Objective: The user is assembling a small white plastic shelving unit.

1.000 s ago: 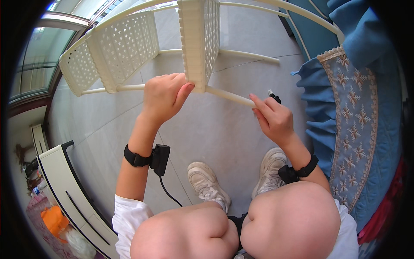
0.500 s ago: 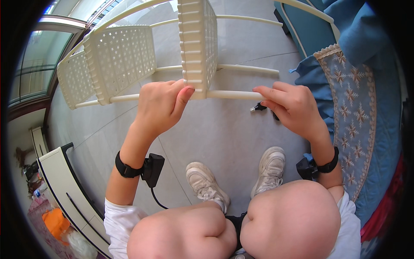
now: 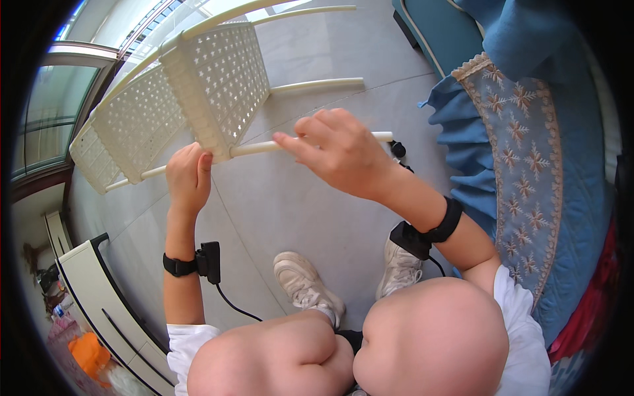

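A cream plastic rack point(image 3: 214, 99) lies tipped over in front of me, its tiers pierced with small star-shaped holes. My left hand point(image 3: 188, 175) is closed around the near pole at the lower corner of a tier. Over the bare part of that pole point(image 3: 256, 148), farther right, is my right hand point(image 3: 343, 152). Its fingers are loosely bent and apart, and one fingertip meets or overlaps the pole. The pole runs behind the right hand, so contact there is partly hidden. Its free end shows beyond the hand. Black straps with small black devices are on both wrists.
Grey floor tiles point(image 3: 251, 218) lie under the rack and my white shoes point(image 3: 307, 280). A small black object point(image 3: 397, 149) is near the pole's end. Blue, lace-trimmed bedding point(image 3: 518, 165) hangs at right. A white cabinet point(image 3: 99, 290) stands at lower left, beside an orange bag point(image 3: 89, 353).
The rack and my left hand have shifted left, leaving more of the near pole exposed at right. My right hand has left the pole's end and moved left along it.
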A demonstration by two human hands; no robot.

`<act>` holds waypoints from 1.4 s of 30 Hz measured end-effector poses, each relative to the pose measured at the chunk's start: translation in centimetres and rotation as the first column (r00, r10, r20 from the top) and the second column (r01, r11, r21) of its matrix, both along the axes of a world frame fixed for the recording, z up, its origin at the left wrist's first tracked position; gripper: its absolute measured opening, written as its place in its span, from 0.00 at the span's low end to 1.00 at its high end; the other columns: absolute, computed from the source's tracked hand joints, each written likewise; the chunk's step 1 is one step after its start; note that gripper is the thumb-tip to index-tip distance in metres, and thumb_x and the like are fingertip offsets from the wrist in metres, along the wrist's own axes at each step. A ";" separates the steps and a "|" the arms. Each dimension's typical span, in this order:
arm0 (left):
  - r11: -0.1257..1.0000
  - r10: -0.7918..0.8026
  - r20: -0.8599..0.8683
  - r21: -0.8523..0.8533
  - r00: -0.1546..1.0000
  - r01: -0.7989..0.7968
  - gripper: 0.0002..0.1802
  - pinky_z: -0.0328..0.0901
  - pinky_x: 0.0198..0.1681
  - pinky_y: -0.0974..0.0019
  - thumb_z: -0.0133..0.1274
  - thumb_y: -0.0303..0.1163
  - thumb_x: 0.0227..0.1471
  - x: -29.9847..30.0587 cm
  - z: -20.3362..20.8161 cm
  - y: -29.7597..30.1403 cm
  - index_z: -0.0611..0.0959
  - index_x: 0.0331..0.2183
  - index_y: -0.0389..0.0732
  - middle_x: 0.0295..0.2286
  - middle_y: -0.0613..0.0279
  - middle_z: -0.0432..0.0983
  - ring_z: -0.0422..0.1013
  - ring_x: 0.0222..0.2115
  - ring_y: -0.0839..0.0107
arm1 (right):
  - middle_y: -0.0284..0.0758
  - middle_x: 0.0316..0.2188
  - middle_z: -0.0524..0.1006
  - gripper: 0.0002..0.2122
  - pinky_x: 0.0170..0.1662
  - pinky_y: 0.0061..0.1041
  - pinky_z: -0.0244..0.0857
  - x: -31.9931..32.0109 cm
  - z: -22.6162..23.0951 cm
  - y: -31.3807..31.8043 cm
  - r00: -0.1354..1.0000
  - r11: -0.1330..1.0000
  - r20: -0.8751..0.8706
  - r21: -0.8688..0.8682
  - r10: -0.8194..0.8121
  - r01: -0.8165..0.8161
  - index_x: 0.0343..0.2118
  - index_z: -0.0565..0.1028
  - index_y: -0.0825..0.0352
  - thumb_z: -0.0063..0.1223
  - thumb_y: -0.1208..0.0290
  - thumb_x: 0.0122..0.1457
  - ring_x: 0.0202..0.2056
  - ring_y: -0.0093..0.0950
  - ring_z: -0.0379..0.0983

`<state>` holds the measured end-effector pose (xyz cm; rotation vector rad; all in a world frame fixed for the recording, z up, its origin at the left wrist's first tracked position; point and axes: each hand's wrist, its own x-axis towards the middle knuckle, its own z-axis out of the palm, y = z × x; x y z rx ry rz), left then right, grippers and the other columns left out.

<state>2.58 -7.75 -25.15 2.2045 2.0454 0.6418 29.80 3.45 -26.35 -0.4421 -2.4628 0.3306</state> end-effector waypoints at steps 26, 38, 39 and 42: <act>0.932 0.313 -0.204 0.254 0.928 -0.258 0.25 0.58 0.43 0.52 0.33 0.45 0.64 -6.0 -0.4 -2.3 0.72 0.31 0.32 0.31 0.46 0.67 0.63 0.37 0.46 | 0.37 0.45 0.74 0.17 0.53 0.37 0.57 14.5 16.3 1.8 0.753 0.579 -0.404 0.482 -0.519 0.658 0.48 0.73 0.65 0.56 0.72 0.54 0.47 0.36 0.69; 0.928 0.277 -0.011 0.262 0.961 -0.264 0.13 0.57 0.41 0.56 0.49 0.38 0.55 -2.8 2.3 -0.5 0.71 0.26 0.38 0.26 0.56 0.68 0.65 0.31 0.55 | 0.39 0.29 0.78 0.16 0.35 0.32 0.69 22.1 17.4 1.5 0.256 0.054 -0.478 0.395 -0.841 0.917 0.34 0.75 0.71 0.67 0.66 0.49 0.31 0.35 0.74; 0.913 0.283 0.008 0.303 0.959 -0.272 0.12 0.58 0.44 0.55 0.51 0.37 0.53 -2.7 3.2 -1.1 0.73 0.29 0.37 0.29 0.55 0.69 0.66 0.33 0.53 | 0.39 0.30 0.78 0.16 0.36 0.30 0.70 22.0 17.4 0.9 0.262 0.045 -0.550 0.376 -0.793 0.926 0.35 0.75 0.72 0.67 0.66 0.49 0.31 0.32 0.75; 0.893 0.290 -0.059 0.375 0.955 -0.248 0.16 0.58 0.51 0.53 0.58 0.34 0.48 -3.3 3.2 -3.4 0.75 0.37 0.36 0.34 0.56 0.73 0.68 0.37 0.57 | 0.36 0.30 0.78 0.11 0.32 0.23 0.71 17.6 18.2 -1.3 0.223 0.170 -0.709 0.147 -0.669 0.975 0.33 0.74 0.73 0.58 0.68 0.57 0.28 0.24 0.75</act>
